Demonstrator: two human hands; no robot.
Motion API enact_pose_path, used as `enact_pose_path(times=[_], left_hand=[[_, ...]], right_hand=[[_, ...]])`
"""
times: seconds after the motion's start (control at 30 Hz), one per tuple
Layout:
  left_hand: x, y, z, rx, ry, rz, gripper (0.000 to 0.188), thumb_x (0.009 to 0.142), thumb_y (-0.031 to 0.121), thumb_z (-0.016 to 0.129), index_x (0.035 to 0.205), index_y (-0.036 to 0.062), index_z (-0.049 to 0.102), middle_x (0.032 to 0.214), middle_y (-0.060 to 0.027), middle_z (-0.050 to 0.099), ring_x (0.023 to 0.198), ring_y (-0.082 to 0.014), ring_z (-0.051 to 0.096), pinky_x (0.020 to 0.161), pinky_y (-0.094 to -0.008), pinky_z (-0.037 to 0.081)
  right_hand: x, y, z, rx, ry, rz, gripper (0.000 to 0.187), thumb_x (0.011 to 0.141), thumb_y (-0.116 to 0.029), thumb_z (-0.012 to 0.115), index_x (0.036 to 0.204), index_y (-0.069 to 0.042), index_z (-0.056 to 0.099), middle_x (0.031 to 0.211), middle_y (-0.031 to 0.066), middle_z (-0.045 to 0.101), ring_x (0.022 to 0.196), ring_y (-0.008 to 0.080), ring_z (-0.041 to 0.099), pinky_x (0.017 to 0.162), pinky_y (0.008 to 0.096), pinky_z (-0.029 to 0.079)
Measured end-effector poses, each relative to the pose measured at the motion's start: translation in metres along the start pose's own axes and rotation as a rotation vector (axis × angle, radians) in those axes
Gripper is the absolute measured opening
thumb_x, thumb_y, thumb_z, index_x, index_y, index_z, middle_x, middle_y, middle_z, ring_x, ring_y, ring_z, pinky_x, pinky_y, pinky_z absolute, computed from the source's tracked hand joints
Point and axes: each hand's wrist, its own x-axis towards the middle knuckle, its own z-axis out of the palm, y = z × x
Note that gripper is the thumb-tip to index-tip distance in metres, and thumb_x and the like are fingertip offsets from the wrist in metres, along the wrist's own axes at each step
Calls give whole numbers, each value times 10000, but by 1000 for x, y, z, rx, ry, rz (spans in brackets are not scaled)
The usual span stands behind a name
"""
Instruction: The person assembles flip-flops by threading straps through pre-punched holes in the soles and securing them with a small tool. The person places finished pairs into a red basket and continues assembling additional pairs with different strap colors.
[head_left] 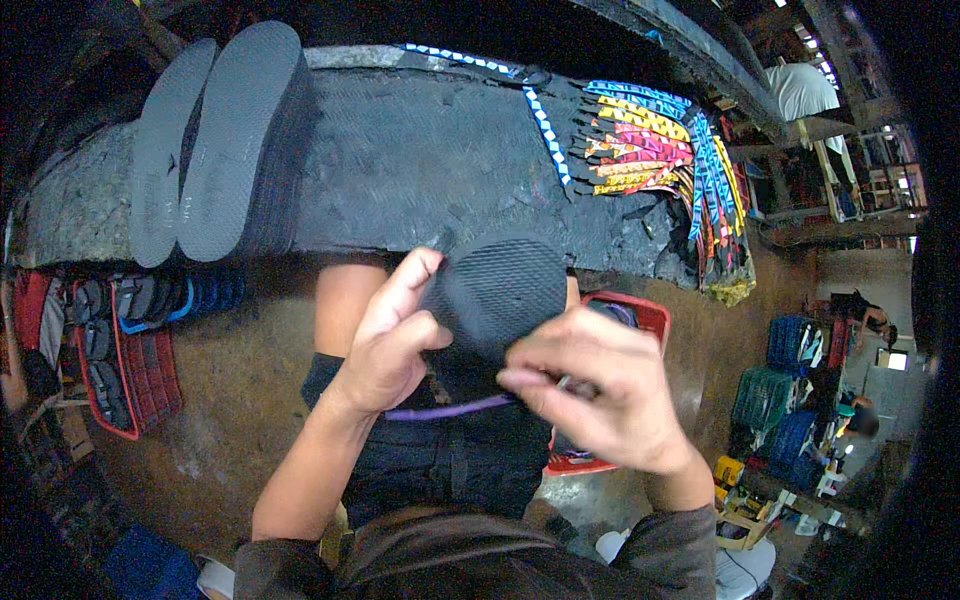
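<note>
Above my lap I hold a black flip-flop sole (510, 290) with its cross-hatched face turned up. My left hand (385, 345) is closed on the sole's left edge, thumb and fingers bent around it. A thin purple strap (450, 411) runs below the sole, between my two wrists. At the sole's lower right edge is my right hand (615, 385), smeared by motion, its fingers curled. A small shiny bit (577, 387) shows between those fingers; its kind cannot be made out. The sole's underside is hidden.
A dark workbench (420, 160) stretches ahead. Two tall stacks of grey soles (240, 140) stand at its left. Bundled colourful straps (650, 150) lie at right, beside a blue-and-white strap (546, 135). A red crate (650, 318) sits by my right leg, another red crate (140, 375) at left.
</note>
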Motion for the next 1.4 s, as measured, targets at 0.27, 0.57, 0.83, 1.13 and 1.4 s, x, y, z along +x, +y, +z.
enact_pose_path(times=[0.27, 0.57, 0.83, 1.13, 1.4], left_hand=[[12, 16, 34, 88, -149, 78, 527, 826, 49, 634, 1342, -46, 590, 1233, -92, 685, 1115, -162, 628, 1001, -306, 481], [18, 18, 44, 392, -166, 139, 468, 762, 85, 907, 1181, 11, 713, 1094, -46, 747, 981, -155, 696, 916, -320, 559], [24, 2, 44, 372, -53, 216, 286, 861, 21, 821, 1131, -14, 734, 1077, -73, 766, 978, -159, 723, 915, -332, 584], [31, -26, 16, 191, 192, 74, 242, 868, -21, 797, 1100, -28, 727, 1036, -84, 765, 899, -169, 734, 827, -332, 604], [44, -71, -50, 91, 327, -38, 181, 873, -25, 783, 1045, -8, 729, 978, -84, 767, 831, -186, 741, 757, -339, 612]], right_hand=[[-4, 22, -11, 194, 367, 33, 177, 854, -30, 840, 1023, -4, 791, 859, 52, 677, 732, 111, 598, 670, 256, 467], [6, 39, 4, 113, 448, 13, 166, 855, -50, 843, 1015, -31, 804, 749, 14, 628, 676, 96, 572, 625, 254, 435], [3, 42, 11, 178, 448, 116, 126, 859, -51, 834, 980, -29, 808, 774, 39, 689, 665, 96, 606, 609, 254, 456], [-2, 19, 7, -121, 452, -56, 398, 912, -6, 720, 1299, 19, 627, 1124, 148, 698, 951, 248, 681, 860, 365, 547], [-28, 74, 78, -149, 198, 221, 408, 990, -114, 694, 1386, -35, 640, 1039, 195, 665, 929, 333, 674, 854, 400, 535]])
